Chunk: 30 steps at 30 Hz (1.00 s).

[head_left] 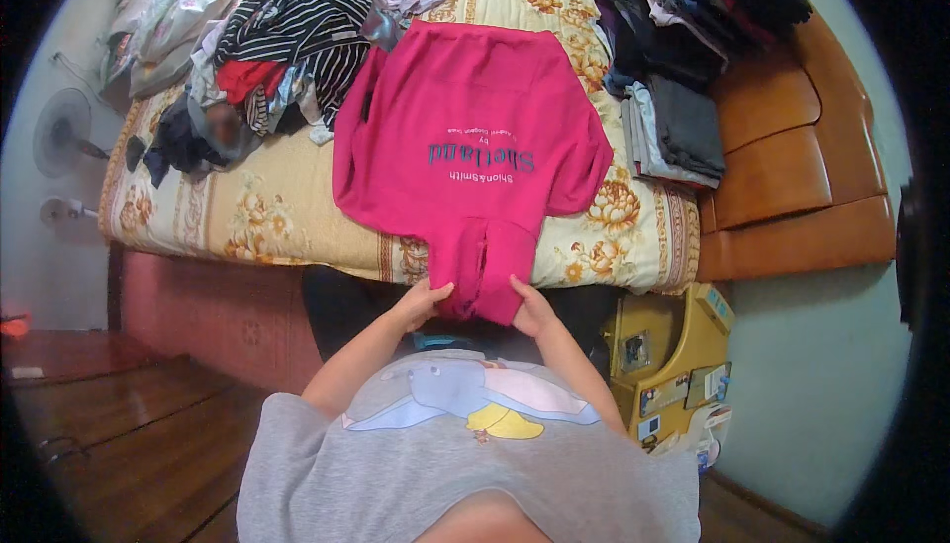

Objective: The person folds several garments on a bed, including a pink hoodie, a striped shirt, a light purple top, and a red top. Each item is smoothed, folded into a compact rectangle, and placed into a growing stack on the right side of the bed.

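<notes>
A bright pink hoodie (475,88) lies spread on the bed (262,222), its printed side up and its hem at the far end. Its hood hangs toward me over the bed's near edge, with a dark gap down the middle. My left hand (424,304) grips the left edge of the hood, thumb on top. On the opposite edge, my right hand (534,311) holds the hood in the same way. The fingertips under the cloth are hidden. Both sleeves are drawn in along the hoodie's sides.
Left of the hoodie is a loose heap of clothes (297,19), including a black-and-white striped garment. Folded clothes (683,128) are stacked at the right, by the brown headboard (772,177). A yellow cabinet (683,345) stands at the near right, a fan (64,133) at the far left.
</notes>
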Available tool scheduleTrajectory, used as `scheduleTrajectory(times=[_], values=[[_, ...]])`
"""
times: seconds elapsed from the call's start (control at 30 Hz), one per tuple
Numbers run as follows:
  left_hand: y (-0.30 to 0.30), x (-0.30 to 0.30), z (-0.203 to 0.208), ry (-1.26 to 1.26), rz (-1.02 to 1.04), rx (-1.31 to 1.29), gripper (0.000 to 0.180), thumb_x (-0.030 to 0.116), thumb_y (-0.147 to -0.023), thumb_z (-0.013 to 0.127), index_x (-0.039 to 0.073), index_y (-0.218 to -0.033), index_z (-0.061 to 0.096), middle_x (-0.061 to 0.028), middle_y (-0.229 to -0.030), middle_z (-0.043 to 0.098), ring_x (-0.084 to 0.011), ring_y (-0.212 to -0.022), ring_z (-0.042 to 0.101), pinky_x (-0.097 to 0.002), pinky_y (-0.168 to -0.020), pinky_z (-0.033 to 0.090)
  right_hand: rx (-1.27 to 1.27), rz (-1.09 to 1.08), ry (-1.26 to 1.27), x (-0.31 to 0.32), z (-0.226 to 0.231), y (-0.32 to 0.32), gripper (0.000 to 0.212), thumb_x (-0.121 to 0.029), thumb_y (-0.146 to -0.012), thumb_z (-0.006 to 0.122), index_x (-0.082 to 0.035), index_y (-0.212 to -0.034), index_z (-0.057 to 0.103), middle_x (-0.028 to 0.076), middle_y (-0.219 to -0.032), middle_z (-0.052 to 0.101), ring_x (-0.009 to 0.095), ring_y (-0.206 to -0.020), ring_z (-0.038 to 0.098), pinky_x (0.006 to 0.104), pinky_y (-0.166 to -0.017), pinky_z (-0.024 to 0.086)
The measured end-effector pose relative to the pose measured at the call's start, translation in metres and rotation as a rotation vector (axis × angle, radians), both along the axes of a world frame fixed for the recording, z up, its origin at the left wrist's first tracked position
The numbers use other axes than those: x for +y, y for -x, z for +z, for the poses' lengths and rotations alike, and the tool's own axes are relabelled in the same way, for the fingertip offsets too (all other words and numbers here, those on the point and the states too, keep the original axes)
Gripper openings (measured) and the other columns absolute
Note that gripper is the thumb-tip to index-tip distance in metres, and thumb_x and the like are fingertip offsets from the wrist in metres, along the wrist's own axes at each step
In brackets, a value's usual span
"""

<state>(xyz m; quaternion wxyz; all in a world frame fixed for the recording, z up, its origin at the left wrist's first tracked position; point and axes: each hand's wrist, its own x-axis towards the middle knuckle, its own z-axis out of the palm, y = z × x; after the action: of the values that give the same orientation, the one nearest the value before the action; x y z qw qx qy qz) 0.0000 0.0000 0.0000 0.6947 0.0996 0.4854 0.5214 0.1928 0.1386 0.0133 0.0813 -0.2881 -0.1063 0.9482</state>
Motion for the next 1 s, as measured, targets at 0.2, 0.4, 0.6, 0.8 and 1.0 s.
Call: scheduleTrajectory(times=[0.2, 0.4, 0.6, 0.8, 1.0], values=[[0.004, 0.006, 0.028, 0.069, 0.016, -0.038, 0.045, 0.011, -0.088, 0.05, 0.004, -0.13, 0.035, -0.0095, -0.124, 0.048, -0.0229, -0.112, 0.049, -0.0395, -0.095, 0.039, -0.212, 0.171, -0.242, -0.002, 0.026, -0.008, 0.041, -0.015, -0.082, 0.058, -0.002, -0.12, 0.047, 0.013, -0.114, 0.056, 0.025, -0.1, 0.058, 0.0399, -0.087, 0.047], [0.087, 0.128, 0.079, -0.65, 0.3, -0.855, 0.028, 0.027, -0.091, 0.048, 0.002, -0.103, 0.05, -0.0135, -0.098, 0.06, -0.0235, -0.095, 0.058, -0.0388, -0.088, 0.045, 0.184, -0.315, -0.173, 0.107, 0.094, 0.068, 0.049, -0.033, -0.088, 0.052, 0.003, -0.119, 0.044, 0.017, -0.121, 0.051, 0.027, -0.11, 0.051, 0.042, -0.094, 0.041], [0.094, 0.147, 0.05, -0.011, 0.617, 0.216, 0.052, 0.03, -0.085, 0.057, 0.005, -0.126, 0.037, -0.0157, -0.12, 0.045, -0.0266, -0.109, 0.046, -0.0417, -0.09, 0.039, -0.474, -0.472, -0.685, 0.148, 0.011, 0.076, 0.039, -0.02, -0.086, 0.055, 0.002, -0.116, 0.045, 0.014, -0.114, 0.052, 0.027, -0.094, 0.054, 0.0399, -0.079, 0.046], [0.077, 0.097, 0.029, 0.081, 0.227, 2.044, 0.045, 0.029, -0.073, 0.067, 0.01, -0.111, 0.051, -0.0108, -0.106, 0.053, -0.027, -0.098, 0.051, -0.0518, -0.088, 0.029, -0.966, -0.56, -1.174, 0.145, -0.066, 0.023, 0.037, -0.018, -0.075, 0.068, 0.005, -0.1, 0.053, 0.013, -0.093, 0.059, 0.021, -0.08, 0.058, 0.0323, -0.064, 0.047], [0.109, 0.091, 0.024, -0.087, 0.192, 1.877, 0.014, 0.021, -0.078, 0.06, 0.009, -0.073, 0.058, -0.0066, -0.069, 0.058, -0.0244, -0.076, 0.055, -0.046, -0.081, 0.029, -0.659, -0.711, -0.516, 0.181, -0.071, 0.017, 0.031, -0.006, -0.076, 0.059, 0.002, -0.104, 0.051, 0.01, -0.091, 0.058, 0.022, -0.075, 0.058, 0.0368, -0.063, 0.05]])
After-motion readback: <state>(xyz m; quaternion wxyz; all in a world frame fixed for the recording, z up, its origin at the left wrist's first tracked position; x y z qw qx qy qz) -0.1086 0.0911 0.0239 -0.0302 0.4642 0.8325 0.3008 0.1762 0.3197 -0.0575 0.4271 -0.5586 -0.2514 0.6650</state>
